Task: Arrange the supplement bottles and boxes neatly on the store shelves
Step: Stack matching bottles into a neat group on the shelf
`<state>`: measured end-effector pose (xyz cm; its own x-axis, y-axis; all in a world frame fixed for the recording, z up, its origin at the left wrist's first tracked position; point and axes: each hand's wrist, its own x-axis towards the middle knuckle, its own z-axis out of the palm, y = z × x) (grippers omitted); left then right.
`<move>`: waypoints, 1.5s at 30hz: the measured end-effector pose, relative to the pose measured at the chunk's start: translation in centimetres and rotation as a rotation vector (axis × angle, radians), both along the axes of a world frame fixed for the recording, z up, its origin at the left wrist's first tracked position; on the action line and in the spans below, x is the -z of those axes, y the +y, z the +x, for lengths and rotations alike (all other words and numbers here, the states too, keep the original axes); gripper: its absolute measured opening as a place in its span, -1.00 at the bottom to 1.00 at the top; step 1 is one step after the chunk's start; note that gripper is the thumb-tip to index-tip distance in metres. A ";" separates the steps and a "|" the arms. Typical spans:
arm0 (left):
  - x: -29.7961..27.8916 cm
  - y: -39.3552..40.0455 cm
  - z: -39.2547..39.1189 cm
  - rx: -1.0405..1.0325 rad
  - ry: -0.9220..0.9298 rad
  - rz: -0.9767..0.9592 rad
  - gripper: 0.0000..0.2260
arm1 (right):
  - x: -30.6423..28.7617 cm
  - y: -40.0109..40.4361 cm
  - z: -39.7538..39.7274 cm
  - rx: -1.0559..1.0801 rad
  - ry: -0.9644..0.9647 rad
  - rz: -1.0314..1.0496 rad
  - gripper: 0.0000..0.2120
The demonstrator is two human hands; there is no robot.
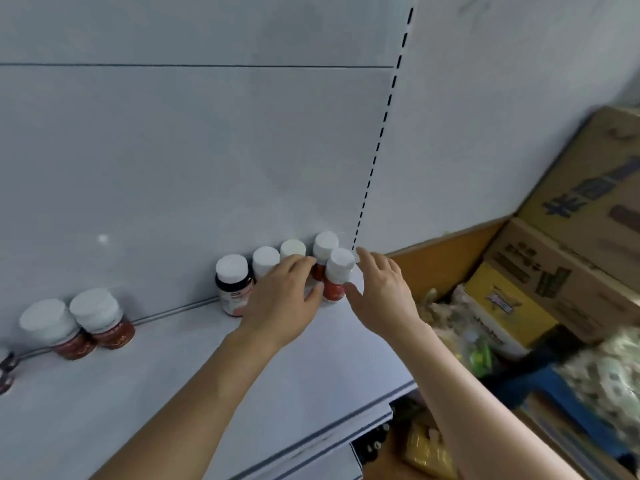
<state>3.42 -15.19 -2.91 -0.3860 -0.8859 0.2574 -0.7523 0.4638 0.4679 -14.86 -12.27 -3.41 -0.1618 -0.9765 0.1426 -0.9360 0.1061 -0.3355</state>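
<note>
A row of white-capped supplement bottles stands against the back panel of the white shelf (pixel 156 382). A small red bottle (pixel 335 277) stands in front of the row at its right end. My left hand (pixel 280 299) reaches in from the left, with its fingertips by the bottles behind and its thumb touching the red bottle's side. On the other side, my right hand (pixel 381 292) has straight fingers, and its thumb is close to the bottle. A dark bottle (pixel 231 287) is the leftmost of the row. Two larger red bottles (pixel 79 323) stand apart at the left.
Stacked cardboard boxes (pixel 585 209) and a yellow box (pixel 504 304) sit to the right of the shelf end, above plastic bags and a blue stool (pixel 554 393). A slotted upright (pixel 377 147) marks the shelf's right edge. Another bottle (pixel 5 372) is cut off at far left.
</note>
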 end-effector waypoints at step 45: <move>0.4 1.6 1.2 -0.326 1.084 0.535 -0.65 | 1.4 -7.1 -3.4 -0.389 -0.786 0.038 -0.57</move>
<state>4.63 -13.60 -3.26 0.0557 -0.9917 -0.1160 0.0934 -0.1105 0.9895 -18.29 -19.39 -4.80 0.1458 -0.9846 0.0963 -0.4076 -0.1485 -0.9010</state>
